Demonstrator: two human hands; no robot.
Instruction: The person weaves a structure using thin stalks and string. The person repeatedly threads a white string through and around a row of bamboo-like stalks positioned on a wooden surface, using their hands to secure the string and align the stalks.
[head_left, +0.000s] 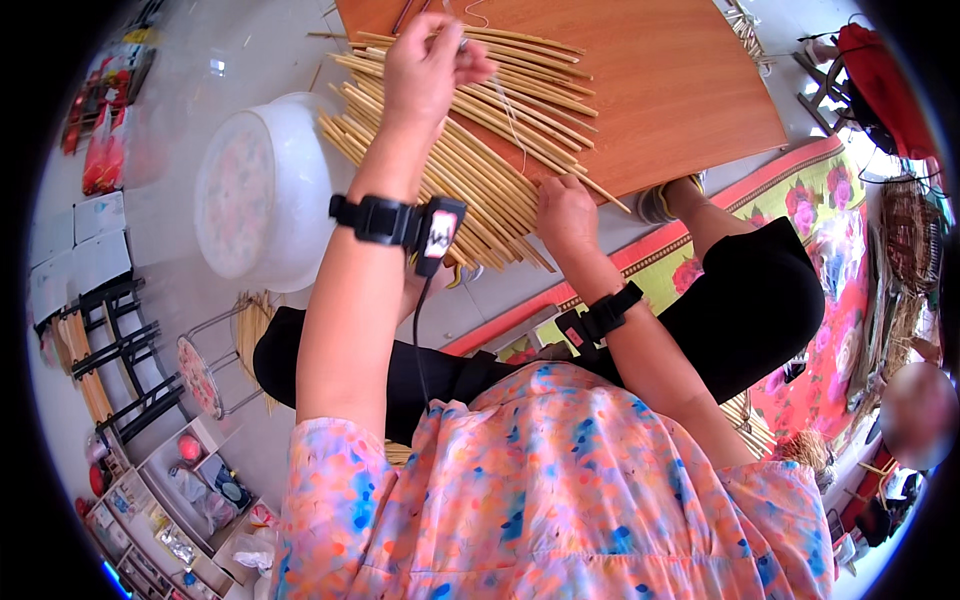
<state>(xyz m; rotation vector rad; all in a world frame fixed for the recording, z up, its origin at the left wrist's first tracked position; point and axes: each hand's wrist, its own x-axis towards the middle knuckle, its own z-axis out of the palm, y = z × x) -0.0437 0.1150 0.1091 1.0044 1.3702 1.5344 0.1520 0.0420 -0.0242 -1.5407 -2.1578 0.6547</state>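
Note:
A row of pale yellow reed stalks point(480, 190) lies side by side, fanned across the edge of the brown wooden board. Above its far part is my left hand point(425, 75), raised, with thumb and fingers curled together. What they pinch is too small to make out. A thin white thread point(512, 125) hangs from beside those fingertips and trails across the stalks towards my right hand point(567, 215). That hand is closed at the right-hand side of the row, its fingertips on a stalk's end. Its palm side is hidden.
The brown board point(680, 110) extends far right. A white plastic tub point(235, 195) and a round-seated stool point(200, 375) stand left. A floral mat point(815, 250) lies right, past my knee. A cable point(422, 340) hangs from my left wrist strap. Shelves point(150, 500) stand lower left.

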